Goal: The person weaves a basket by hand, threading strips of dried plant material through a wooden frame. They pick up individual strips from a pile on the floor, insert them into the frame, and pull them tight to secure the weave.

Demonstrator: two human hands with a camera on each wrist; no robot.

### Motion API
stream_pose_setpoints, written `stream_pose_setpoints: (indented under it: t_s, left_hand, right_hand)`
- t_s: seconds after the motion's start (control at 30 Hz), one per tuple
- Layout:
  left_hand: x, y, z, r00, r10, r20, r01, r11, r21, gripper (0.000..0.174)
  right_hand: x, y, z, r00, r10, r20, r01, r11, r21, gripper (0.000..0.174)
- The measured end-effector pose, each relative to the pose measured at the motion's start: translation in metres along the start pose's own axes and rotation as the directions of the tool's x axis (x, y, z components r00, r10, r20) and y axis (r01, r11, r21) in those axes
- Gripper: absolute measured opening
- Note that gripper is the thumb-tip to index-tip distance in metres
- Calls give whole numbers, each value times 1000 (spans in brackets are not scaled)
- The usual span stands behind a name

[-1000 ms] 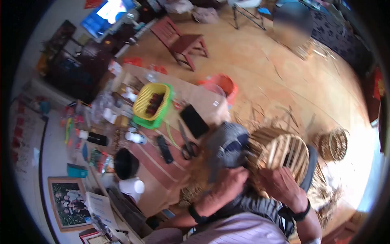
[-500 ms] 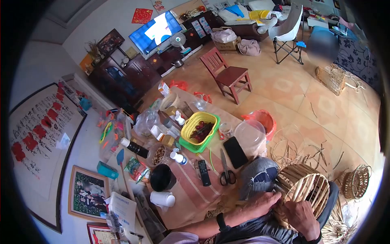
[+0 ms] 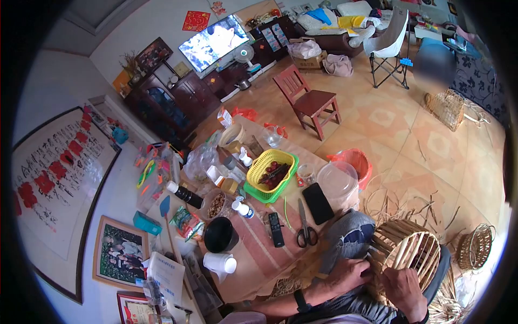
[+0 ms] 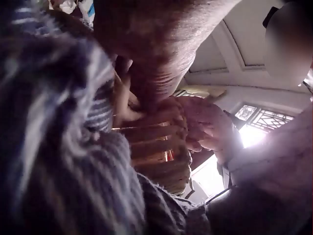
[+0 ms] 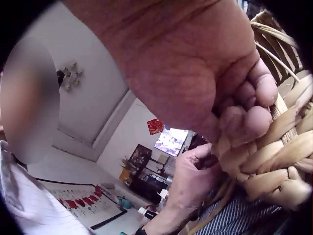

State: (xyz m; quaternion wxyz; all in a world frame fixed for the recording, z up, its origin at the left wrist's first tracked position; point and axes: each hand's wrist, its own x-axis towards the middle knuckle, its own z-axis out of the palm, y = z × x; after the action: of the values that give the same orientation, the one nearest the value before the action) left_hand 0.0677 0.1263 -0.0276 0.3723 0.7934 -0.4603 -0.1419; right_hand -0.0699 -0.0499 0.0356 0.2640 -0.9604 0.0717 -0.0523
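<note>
A half-woven wicker basket [image 3: 410,245] lies tilted on the person's lap, its slatted opening facing up and right. The right hand [image 3: 403,289] is at its near edge; in the right wrist view that hand [image 5: 195,83] has curled fingers and pinches a pale flat strip at the thick braided rim [image 5: 279,161]. Just left of it, the left hand [image 3: 348,274] grips the basket's near left edge with bent fingers, its fingertips hidden. In the left wrist view the left hand [image 4: 151,54] is close over the basket's slats [image 4: 151,147], with the right hand [image 4: 208,122] beyond them.
Left of the knee, a table [image 3: 259,254] bears scissors [image 3: 306,227], a phone [image 3: 318,203], a remote [image 3: 276,229], a yellow basket [image 3: 259,167] of dark fruit and a black pot [image 3: 220,235]. A smaller wicker basket [image 3: 475,247] and loose strips [image 3: 426,205] lie on the floor.
The head view has swung up and left, so the room sits lower right in it. Both hands remain at the basket's near edge, shifting slightly.
</note>
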Motion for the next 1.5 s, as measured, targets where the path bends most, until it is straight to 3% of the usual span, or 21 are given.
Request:
stream_pose_setpoints:
  t_s: [0.1, 0.2, 0.5, 0.6, 0.7, 0.8, 0.9, 1.0, 1.1, 1.2, 1.33, 1.37, 1.43, 1.5]
  left_hand:
    - [4, 13, -5, 998, 20, -57, -13, 994, 111, 17]
    - [1, 10, 1, 998, -20, -57, 26, 994, 109, 14]
    - [-2, 26, -1, 984, -123, -128, 118, 992, -41, 22]
    - [-12, 5, 12, 991, -67, -115, 76, 995, 70, 23]
    - [-16, 0, 17, 990, -47, -135, 53, 998, 42, 23]
    - [-20, -6, 24, 981, -131, -142, 119, 989, -89, 24]
    - [-24, 8, 9, 984, -178, 25, 178, 984, 1, 26]
    - [-25, 23, 2, 987, -160, 12, 160, 979, -123, 28]
    - [-27, 13, 9, 986, -169, -10, 164, 969, -183, 38]
    - [-27, 8, 2, 955, -161, 247, 262, 849, -459, 55]
    - [-38, 19, -8, 972, -18, 235, 81, 962, -259, 78]
    - [-39, 20, -9, 943, -65, 327, 213, 872, -441, 79]
    - [-40, 20, -12, 852, -89, 515, 473, 549, -689, 82]
    - [-43, 13, -7, 826, -56, 561, 559, 209, -802, 70]
  right_hand:
    - [3, -7, -5, 1000, 9, 15, -9, 1000, 30, 21]
    - [3, -4, -2, 999, 19, 44, -19, 1000, 10, 21]
    - [4, -9, 0, 999, -49, -25, 48, 998, -43, 15]
    - [7, -6, 9, 997, 11, 73, -8, 999, -41, 12]
    - [8, -7, 14, 999, 7, -38, -7, 1000, -7, 18]
    - [6, -10, 7, 994, -59, -92, 57, 998, -19, 18]
    - [6, -7, 15, 999, 3, -53, -4, 1000, -29, 18]
    - [6, -3, 13, 996, 2, 92, 2, 999, -38, 12]
    - [3, 0, 22, 985, -147, -87, 141, 988, -70, 13]
    - [8, -2, 17, 996, -81, 22, 82, 996, -41, 14]
    - [11, -11, 17, 997, 12, -79, -16, 998, -53, 13]
    - [12, -8, 22, 996, 11, -85, -17, 998, -68, 14]
    - [15, -5, 22, 999, 22, -43, -24, 999, -36, 16]
    - [23, -3, 9, 998, 35, 56, -38, 998, 53, 17]
